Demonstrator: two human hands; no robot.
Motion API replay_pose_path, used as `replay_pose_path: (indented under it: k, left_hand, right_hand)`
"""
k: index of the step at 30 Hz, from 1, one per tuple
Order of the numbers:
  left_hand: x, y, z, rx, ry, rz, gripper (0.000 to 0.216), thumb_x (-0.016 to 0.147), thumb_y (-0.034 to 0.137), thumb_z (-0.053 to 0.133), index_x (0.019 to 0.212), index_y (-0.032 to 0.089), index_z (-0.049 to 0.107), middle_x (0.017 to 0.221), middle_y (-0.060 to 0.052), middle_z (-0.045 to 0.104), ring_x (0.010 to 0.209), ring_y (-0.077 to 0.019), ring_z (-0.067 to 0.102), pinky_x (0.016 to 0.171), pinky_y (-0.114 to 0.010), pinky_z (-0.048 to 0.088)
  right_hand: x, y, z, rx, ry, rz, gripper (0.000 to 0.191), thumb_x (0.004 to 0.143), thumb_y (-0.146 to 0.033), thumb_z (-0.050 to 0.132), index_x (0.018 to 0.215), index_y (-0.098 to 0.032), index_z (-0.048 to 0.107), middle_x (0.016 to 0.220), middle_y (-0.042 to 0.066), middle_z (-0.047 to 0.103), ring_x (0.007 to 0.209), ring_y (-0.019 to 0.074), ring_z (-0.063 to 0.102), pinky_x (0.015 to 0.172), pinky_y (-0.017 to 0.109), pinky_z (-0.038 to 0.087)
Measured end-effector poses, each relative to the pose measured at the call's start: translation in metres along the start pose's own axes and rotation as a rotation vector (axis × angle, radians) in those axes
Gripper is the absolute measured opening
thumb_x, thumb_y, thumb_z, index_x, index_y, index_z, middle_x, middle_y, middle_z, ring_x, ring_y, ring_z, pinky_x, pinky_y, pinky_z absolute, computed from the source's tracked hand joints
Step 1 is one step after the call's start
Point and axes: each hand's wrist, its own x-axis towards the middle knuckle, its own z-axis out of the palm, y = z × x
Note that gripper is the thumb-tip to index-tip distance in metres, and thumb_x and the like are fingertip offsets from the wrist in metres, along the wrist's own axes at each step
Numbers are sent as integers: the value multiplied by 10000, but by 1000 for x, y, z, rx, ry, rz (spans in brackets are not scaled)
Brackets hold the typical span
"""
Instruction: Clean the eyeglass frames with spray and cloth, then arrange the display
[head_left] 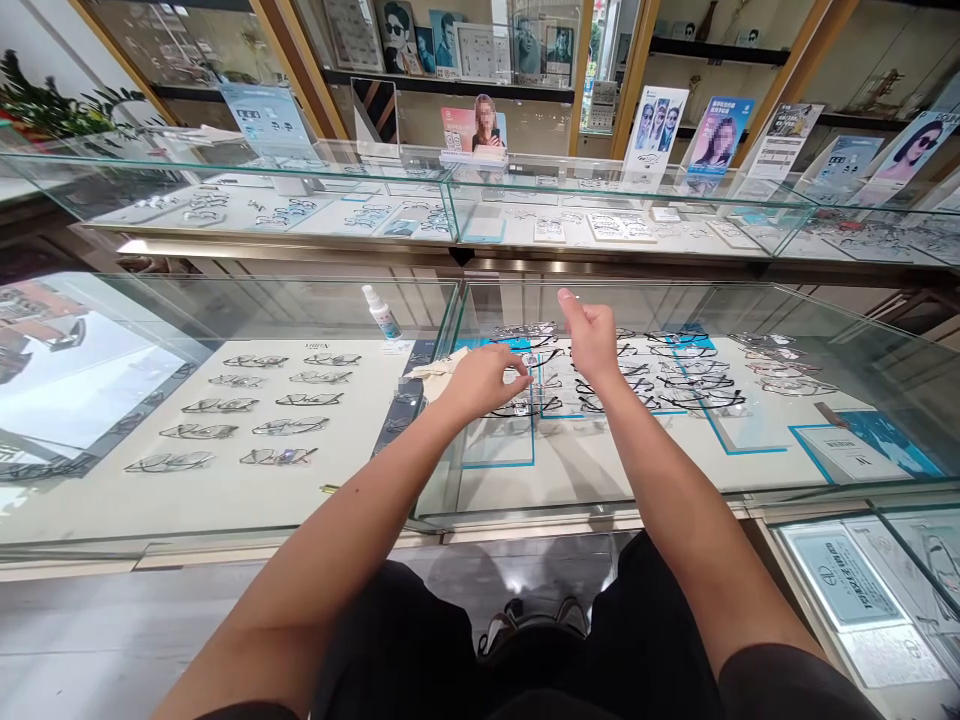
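Observation:
Both of my hands are over the glass display counter (570, 505). My left hand (487, 380) has its fingers curled, thumb and forefinger bent toward each other; whatever they may pinch cannot be told from the frames below. To its right, my right hand (594, 340) is closed with the thumb pointing up and the curled fingers turned away from view. A beige cloth (439, 378) lies crumpled beside my left wrist. Rows of eyeglasses (697, 380) show through the glass beneath and around my hands, some partly hidden by them.
A white spray bottle (382, 312) stands on the counter to the left. More eyeglasses (199, 431) lie in the left case. Behind runs a second glass showcase (450, 205) topped with advertising cards (718, 140). A lower case (847, 580) stands at right front.

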Motion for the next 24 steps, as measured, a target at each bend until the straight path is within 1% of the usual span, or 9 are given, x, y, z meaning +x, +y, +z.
replay_pose_path:
  k: [3,5,10,14,17,19,21,23,24]
  left_hand:
    - [3,-1,2,15,104,48,399,1029,534,584,1137,249,842,1358,-129,740,1279,-364,611,1026,-509,438]
    - [6,-3,5,1,92,55,419,1054,546,545,1126,259,843,1465,-97,722,1386,-390,538,1078,-570,386]
    - [13,-5,11,-66,40,47,441,1074,555,506,1116,266,838,1373,-72,794,1347,-392,548,1056,-593,339]
    - [14,-7,14,-106,57,57,429,1061,553,521,1086,262,836,1297,-83,824,1295,-388,572,1036,-578,322]
    - [14,-7,14,-136,90,58,415,1047,551,546,1069,259,840,1279,-100,827,1290,-393,576,1042,-584,317]
    - [14,-8,12,-162,124,45,395,1037,546,570,1079,263,843,1286,-100,824,1289,-393,588,1057,-592,320]
    - [14,-8,6,-198,188,28,369,1027,535,598,1084,268,847,1279,-94,825,1279,-384,606,1077,-597,326]
    - [13,-10,-2,-241,291,10,338,1012,524,631,1077,275,851,1246,-82,833,1267,-370,623,1107,-596,334]
    - [12,-11,-7,-273,353,2,324,1004,519,649,1074,277,853,1226,-76,836,1261,-360,633,1125,-591,344]
  right_hand:
    - [3,0,1,150,-13,62,767,950,-798,607,560,-263,220,564,-55,177,561,115,179,553,334,162]
    - [5,-2,1,219,-11,86,753,956,-761,626,548,-261,237,555,-61,170,548,113,176,542,327,165]
    - [5,-10,2,282,-36,107,768,931,-765,654,526,-266,232,541,-68,159,531,110,164,530,326,161]
    - [3,-12,4,325,-41,113,769,913,-771,670,529,-268,233,551,-72,147,536,107,159,529,323,173]
    - [5,-10,2,365,11,125,738,894,-741,710,557,-265,258,563,-73,173,539,104,176,526,315,184]
    - [7,-6,-1,395,34,145,669,876,-683,742,593,-261,308,571,-73,226,533,103,207,518,305,205]
    - [11,-2,-3,434,30,168,510,833,-568,784,660,-261,414,585,-79,298,530,105,272,518,292,258]
    - [13,2,-4,470,19,183,321,759,-431,806,782,-268,531,613,-85,392,554,113,364,546,282,337]
    - [14,4,-3,481,15,186,289,723,-378,805,846,-271,566,636,-85,440,578,118,406,570,281,373]
